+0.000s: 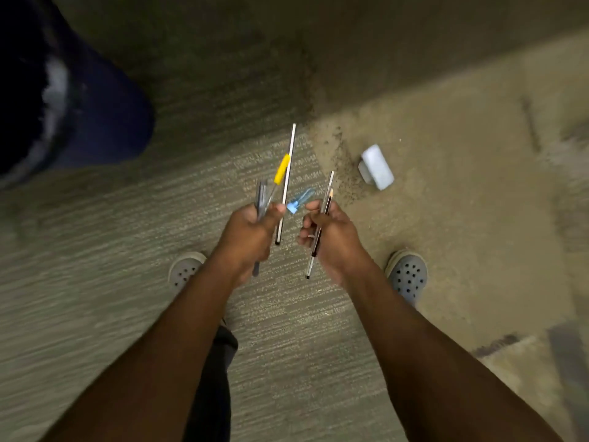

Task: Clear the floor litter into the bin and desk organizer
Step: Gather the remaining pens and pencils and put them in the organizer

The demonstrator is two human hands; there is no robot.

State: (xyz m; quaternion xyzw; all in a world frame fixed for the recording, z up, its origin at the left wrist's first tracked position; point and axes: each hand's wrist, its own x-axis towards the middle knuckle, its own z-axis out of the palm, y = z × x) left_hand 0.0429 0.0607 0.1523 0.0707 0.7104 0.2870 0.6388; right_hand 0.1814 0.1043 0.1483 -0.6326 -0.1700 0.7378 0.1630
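Risk lies in the full hands: a loose pen may slip to the carpet (95, 266). The left hand (251, 231) is closed around several pens (262, 199), one with a yellow cap (282, 169). The right hand (331, 237) is closed on two pencils (322, 218). A white eraser (376, 167) lies on the floor at 2 o'clock, the dark bin (105, 100) at 10 o'clock.

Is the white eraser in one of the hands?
No, the white eraser lies on the floor, apart from the right hand.
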